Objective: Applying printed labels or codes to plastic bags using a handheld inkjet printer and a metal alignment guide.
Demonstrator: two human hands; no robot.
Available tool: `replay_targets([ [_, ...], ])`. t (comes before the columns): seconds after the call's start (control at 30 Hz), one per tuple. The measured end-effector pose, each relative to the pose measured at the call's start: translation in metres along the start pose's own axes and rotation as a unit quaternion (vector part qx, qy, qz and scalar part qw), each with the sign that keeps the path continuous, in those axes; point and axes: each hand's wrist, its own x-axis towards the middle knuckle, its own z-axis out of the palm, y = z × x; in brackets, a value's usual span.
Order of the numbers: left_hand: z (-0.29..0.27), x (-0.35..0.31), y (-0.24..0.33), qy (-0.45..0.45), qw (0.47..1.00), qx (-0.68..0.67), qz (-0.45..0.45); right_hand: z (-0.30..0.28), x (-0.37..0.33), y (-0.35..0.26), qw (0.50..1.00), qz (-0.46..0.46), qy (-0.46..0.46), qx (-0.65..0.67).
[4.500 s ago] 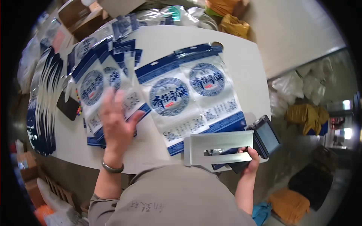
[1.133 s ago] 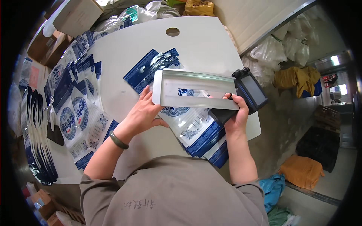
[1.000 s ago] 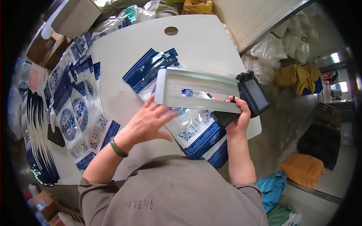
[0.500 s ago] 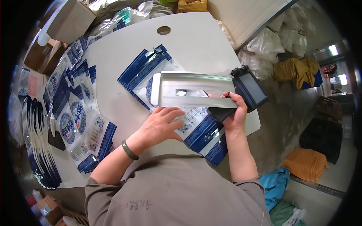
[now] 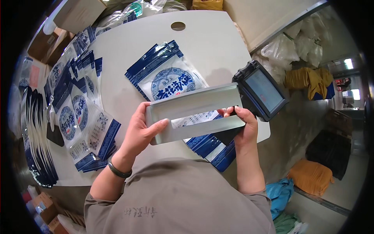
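A slotted silver metal plate (image 5: 194, 104) is held level above the table by both hands. My left hand (image 5: 141, 130) grips its left end, thumb on top and fingers behind the edge. My right hand (image 5: 246, 132) is closed round its right end, beside a black handheld device with a screen (image 5: 265, 90); whether it also grips the device's handle is hidden. The device sits against the plate's right end. Below lies a stack of blue-and-white printed plastic pouches (image 5: 171, 80), partly covered by the plate and showing through its slot.
More blue-and-white pouches (image 5: 80, 117) lie spread on the left of the white table (image 5: 117, 97), next to a standing row of pouches (image 5: 37, 144). A black flat tool (image 5: 55, 134) lies among them. Cardboard boxes (image 5: 76, 15) stand far left; plastic bags (image 5: 278, 50) hang at the right.
My left hand has gone from the pouches to the plate's left end and taken hold of it. The plate has come nearer and tilted; the device has shifted right, uncovering the upper pouch.
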Motion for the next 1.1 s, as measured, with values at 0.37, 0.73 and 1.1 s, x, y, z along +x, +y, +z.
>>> replay_targets([
  [0.37,0.021,-0.005,-0.053,0.166,0.979,-0.081,0.082,-0.015,-0.011,-0.01,0.999,-0.023,0.04,-0.007],
  [0.73,0.018,-0.006,-0.043,0.194,0.975,0.105,0.016,-0.026,-0.021,0.001,0.999,-0.009,0.049,0.016],
  [1.1,0.01,0.004,-0.043,0.212,0.926,0.289,0.117,-0.016,-0.023,-0.001,0.997,0.011,0.046,-0.061],
])
